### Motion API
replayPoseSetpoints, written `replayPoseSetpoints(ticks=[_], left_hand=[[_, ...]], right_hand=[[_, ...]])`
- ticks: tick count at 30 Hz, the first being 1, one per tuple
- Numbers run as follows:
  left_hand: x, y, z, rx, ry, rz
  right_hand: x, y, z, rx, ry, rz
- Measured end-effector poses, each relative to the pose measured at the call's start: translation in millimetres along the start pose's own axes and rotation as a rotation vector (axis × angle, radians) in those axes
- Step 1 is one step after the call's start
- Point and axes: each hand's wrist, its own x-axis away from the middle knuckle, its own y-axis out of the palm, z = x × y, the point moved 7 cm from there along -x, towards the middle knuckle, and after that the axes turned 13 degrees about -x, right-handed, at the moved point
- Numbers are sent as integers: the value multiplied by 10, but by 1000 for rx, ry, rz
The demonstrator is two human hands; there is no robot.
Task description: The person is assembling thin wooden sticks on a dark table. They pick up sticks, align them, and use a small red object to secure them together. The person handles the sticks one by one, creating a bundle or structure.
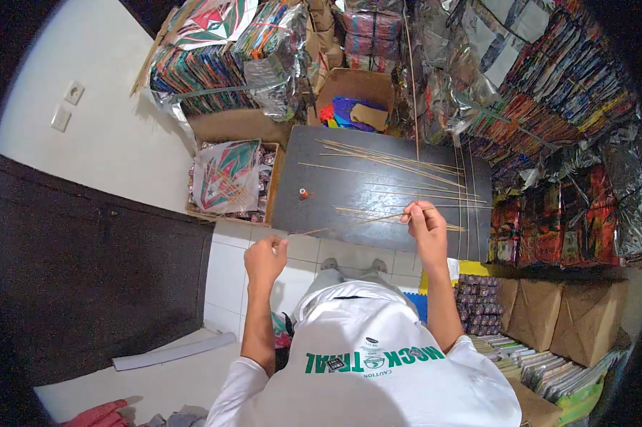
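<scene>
Dark grey rectangular table (317,213) with a smooth top stands in a crowded room; the clock directions run from its centre.

At four o'clock, above it, the right hand (429,228) pinches a thin tan stick (383,218) between thumb and fingers, the stick slanting toward eight o'clock. Just off the near edge, at eight o'clock, the left hand (265,260) has its fingers curled shut, thumb tip on a slender reddish-brown length (310,232) that points toward the other hand; whether both hands grip one piece I cannot tell.

Loose pale bamboo sticks (392,164) lie across the tabletop, most between eleven and four o'clock, some crossing. At nine o'clock stands a small white-and-orange thread spool (304,193).

Farther out at nine o'clock, an open brown cardboard box (277,178) bears a white, red and green printed sheet (225,167). Another open cardboard carton (356,84), at about eleven o'clock, holds blue and red pieces. Plastic-wrapped stacks of folded colourful sheets (570,85) rise at one to two o'clock, and shiny red-and-black packages (584,213) stand at three.
</scene>
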Motion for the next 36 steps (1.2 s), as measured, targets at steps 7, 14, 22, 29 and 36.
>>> replayPoseSetpoints(ticks=[7,14,22,29,36], left_hand=[[-1,-220,642,389,365,-92],[28,-380,1345,695,404,-288],[-80,-323,1123,781,338,-210],[-34,-464,1045,1000,225,-254],[-1,-501,1132,1026,233,-282]], right_hand=[[-136,110,107,-156,116,-86],[-145,486,214,-133,183,-195],[-66,718,86,20,184,-320],[56,672,312,51,416,-497],[135,893,228,155,217,-479]])
